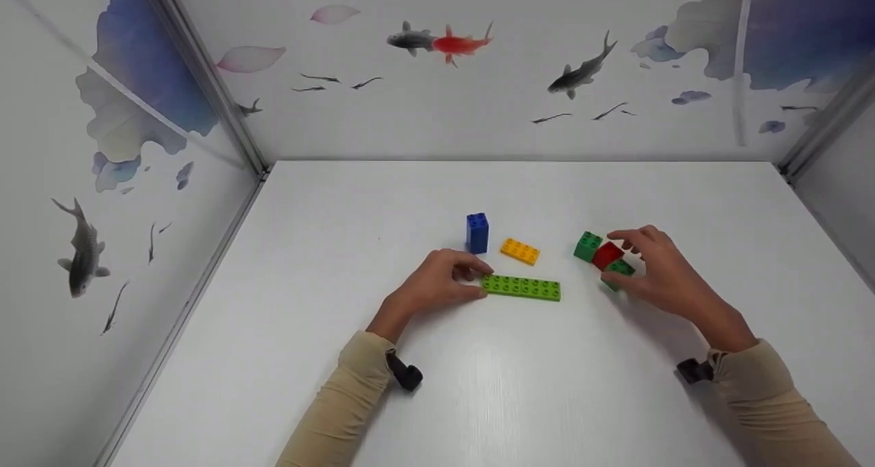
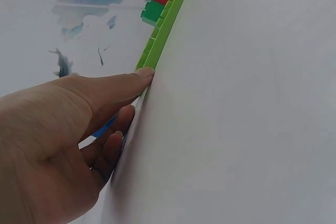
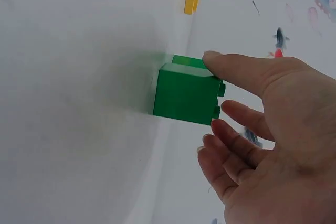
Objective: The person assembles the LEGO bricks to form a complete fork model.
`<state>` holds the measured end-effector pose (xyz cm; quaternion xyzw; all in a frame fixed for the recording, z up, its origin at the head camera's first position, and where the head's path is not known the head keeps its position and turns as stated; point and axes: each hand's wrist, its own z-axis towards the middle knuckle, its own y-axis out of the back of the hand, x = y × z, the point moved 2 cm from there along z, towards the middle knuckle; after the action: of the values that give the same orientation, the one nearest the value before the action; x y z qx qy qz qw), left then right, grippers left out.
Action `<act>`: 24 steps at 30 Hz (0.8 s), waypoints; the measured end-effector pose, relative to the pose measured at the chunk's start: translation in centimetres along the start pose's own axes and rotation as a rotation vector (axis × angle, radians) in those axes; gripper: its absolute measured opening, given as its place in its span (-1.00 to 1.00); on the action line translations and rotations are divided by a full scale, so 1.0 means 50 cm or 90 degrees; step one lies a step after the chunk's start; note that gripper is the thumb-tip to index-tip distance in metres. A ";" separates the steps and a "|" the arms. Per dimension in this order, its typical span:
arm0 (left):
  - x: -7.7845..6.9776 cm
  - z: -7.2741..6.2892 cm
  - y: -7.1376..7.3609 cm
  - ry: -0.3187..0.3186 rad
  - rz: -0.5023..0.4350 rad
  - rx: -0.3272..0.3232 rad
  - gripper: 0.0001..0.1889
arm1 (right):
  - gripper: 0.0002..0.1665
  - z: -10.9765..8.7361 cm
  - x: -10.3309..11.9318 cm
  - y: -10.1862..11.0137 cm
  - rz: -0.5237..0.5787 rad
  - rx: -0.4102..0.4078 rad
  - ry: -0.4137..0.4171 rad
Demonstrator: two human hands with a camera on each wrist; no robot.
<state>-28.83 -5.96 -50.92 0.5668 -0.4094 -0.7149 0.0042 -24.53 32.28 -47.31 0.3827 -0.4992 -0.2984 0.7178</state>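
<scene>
The long light-green brick (image 1: 521, 287) lies flat on the desk (image 1: 478, 398), its long axis running left to right and its right end pointing toward a slanted row of three blocks: one dark green block (image 1: 588, 246), a red block (image 1: 607, 256) and another dark green block (image 1: 621, 267). A gap separates brick from row, and the right hand (image 1: 657, 269) is much the nearer to the blocks. The left hand (image 1: 441, 280) pinches the brick's left end between thumb and fingers. The right hand is wide apart: its thumb rests against the nearest dark green block, while its fingers curve loosely on the far side, with no firm grip visible. Beyond the long brick sit a flat yellow brick (image 1: 520, 251) and an upright blue block (image 1: 478, 234).
</scene>
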 end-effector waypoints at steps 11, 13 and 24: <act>0.003 0.002 -0.001 0.000 0.000 -0.006 -0.67 | -0.02 -0.002 0.003 0.015 0.030 0.110 -0.073; 0.004 0.002 -0.001 0.001 -0.002 -0.008 -0.67 | -0.05 -0.001 0.008 0.017 0.034 0.110 -0.066; 0.000 0.001 -0.001 0.000 -0.006 -0.008 -0.68 | -0.20 -0.003 0.051 0.021 0.043 0.095 -0.033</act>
<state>-28.86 -5.91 -50.96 0.5687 -0.4018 -0.7177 0.0043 -23.51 30.81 -45.18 0.4104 -0.5513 -0.2459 0.6834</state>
